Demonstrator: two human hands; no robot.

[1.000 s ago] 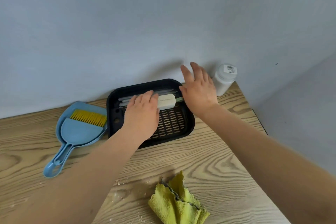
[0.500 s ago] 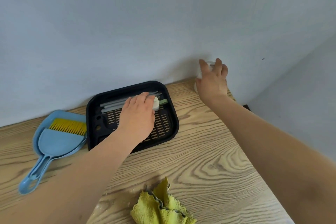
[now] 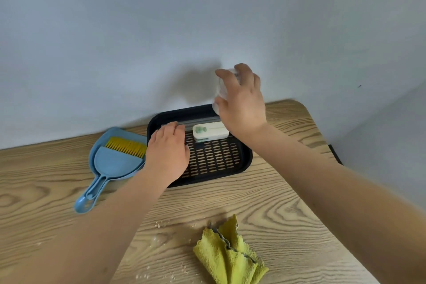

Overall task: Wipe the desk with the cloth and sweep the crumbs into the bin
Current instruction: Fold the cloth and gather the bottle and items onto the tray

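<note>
Right hand [image 3: 242, 101] gripped white jar [image 3: 219, 90] above tray [image 3: 244, 163], 12 o'clock; left hand [image 3: 168, 154] flat, steadying. Advised: seat jar upright.

Soft, even daylight fills the scene. The right hand [image 3: 242, 104] is motion-blurred and casts a faint shadow on the wall [image 3: 198, 80]. Wide-angle distortion bends the edges.

Our right hand [image 3: 242, 104] grips a white jar [image 3: 219, 90] above the black tray [image 3: 244, 159]; our left hand [image 3: 167, 152] rests there, yellow cloth [image 3: 230, 256] near on the counter [image 3: 265, 203].
</note>
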